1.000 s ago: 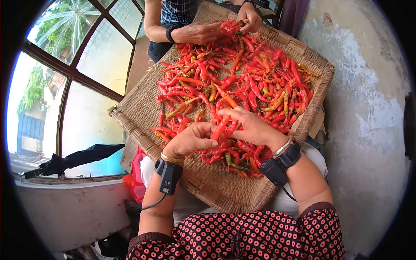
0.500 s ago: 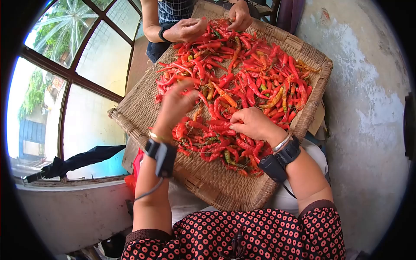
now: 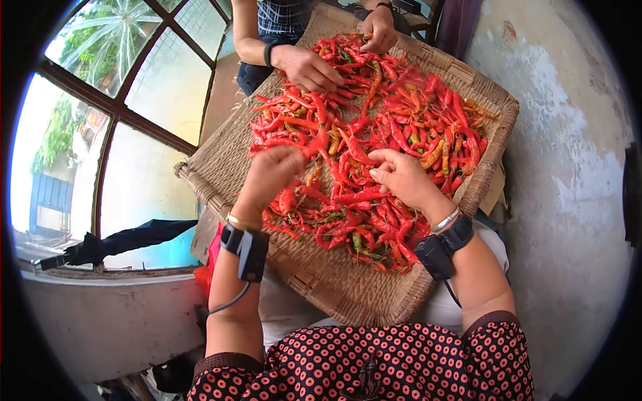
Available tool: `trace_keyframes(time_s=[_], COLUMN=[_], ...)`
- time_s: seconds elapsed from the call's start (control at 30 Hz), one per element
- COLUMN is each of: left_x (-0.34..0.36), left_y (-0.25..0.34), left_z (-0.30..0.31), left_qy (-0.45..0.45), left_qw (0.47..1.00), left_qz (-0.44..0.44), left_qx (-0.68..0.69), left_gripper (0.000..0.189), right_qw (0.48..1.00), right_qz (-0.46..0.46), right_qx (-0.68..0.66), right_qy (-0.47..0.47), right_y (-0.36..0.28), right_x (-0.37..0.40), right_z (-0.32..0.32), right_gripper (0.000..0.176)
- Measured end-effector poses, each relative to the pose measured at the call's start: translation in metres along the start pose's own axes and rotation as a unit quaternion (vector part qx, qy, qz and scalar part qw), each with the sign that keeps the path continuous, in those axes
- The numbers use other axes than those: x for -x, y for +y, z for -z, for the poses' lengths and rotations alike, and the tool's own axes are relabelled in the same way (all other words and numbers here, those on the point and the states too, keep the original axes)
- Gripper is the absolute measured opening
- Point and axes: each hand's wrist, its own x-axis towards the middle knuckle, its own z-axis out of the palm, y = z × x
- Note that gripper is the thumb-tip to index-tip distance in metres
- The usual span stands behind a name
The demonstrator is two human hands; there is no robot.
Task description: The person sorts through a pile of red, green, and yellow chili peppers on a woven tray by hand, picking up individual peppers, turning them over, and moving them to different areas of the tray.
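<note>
Red chili peppers, mixed with a few orange and green ones, lie heaped in a woven basket tray. Over the left side of the heap is my left hand, smeared by motion, its fingers curled in. A blurred red chili pepper sticks out from its fingertips. My right hand hovers above the middle of the peppers, thumb and fingertips brought close together. Whatever it pinches, if anything, is too small to make out.
Across the tray, another person's hand reaches into the peppers, and their other hand is at the far edge. A window and a folded black umbrella are at left. A stained wall stands at right.
My left hand has dropped slightly and curled closed. My right hand has risen a little from the peppers. The other person's hand at the left has lowered onto the heap.
</note>
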Motion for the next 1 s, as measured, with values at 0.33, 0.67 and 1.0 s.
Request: trace_keyframes(time_s=[0.33,0.67,1.0], left_x=[0.01,-0.001,0.005], left_y=[-0.048,-0.056,-0.031], left_z=[-0.026,0.007,-0.088], left_qy=[-0.041,0.024,-0.072], left_qw=[0.858,0.762,0.799], left_qz=[-0.192,-0.171,-0.214], left_qx=[-0.475,-0.625,-0.558], left_gripper=[0.044,0.025,0.019], right_qw=[0.996,0.98,0.978], right_qz=[0.03,0.034,0.077], right_qx=[0.079,0.196,0.191], right_qy=[-0.018,-0.03,-0.023], right_y=[0.005,-0.002,0.002], right_x=[0.0,0.003,0.003], right_z=[-0.003,-0.002,-0.004], right_gripper=[0.029,0.024,0.023])
